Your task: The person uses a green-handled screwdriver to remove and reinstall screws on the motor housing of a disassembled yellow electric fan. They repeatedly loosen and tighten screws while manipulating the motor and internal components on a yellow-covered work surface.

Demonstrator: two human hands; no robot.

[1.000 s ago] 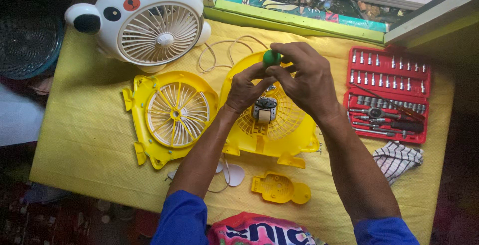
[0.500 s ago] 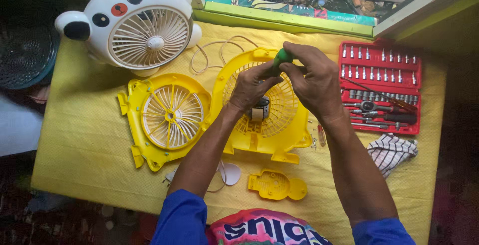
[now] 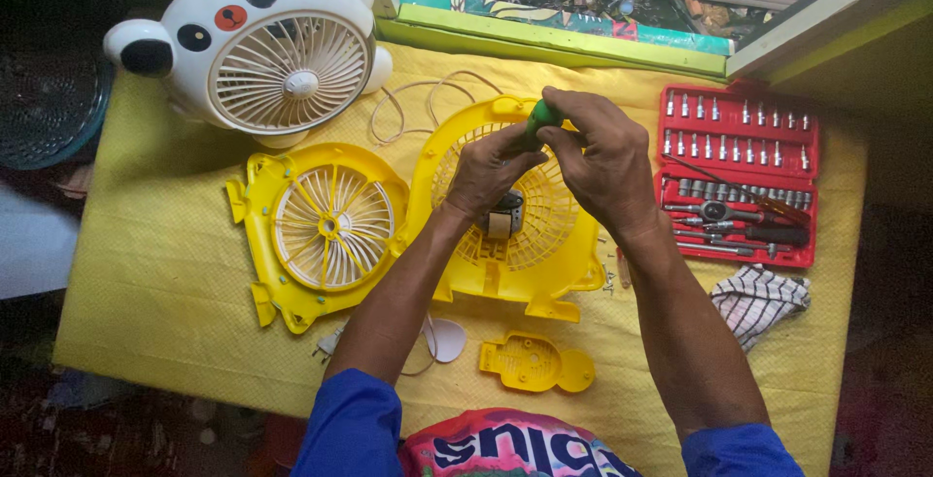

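Note:
My right hand [image 3: 604,161] grips the green handle of a screwdriver [image 3: 537,119] held upright over the small motor [image 3: 503,216] in a yellow fan housing [image 3: 520,268]. My left hand [image 3: 491,168] rests against the screwdriver's lower part, fingers curled round it just above the motor. The shaft is hidden by my fingers. Left of that housing lies the other yellow fan half [image 3: 321,229] with its white blades facing up.
A white panda-shaped fan [image 3: 262,50] stands at the back left, its cord [image 3: 418,103] looping behind the housing. A red socket and bit set [image 3: 739,176] lies open at right, a checked cloth [image 3: 763,297] below it. A small yellow cover [image 3: 535,362] and white disc [image 3: 445,339] lie near me.
Both hands stay on the screwdriver over the motor; the view has shifted slightly, and the hands appear turned a little round the handle.

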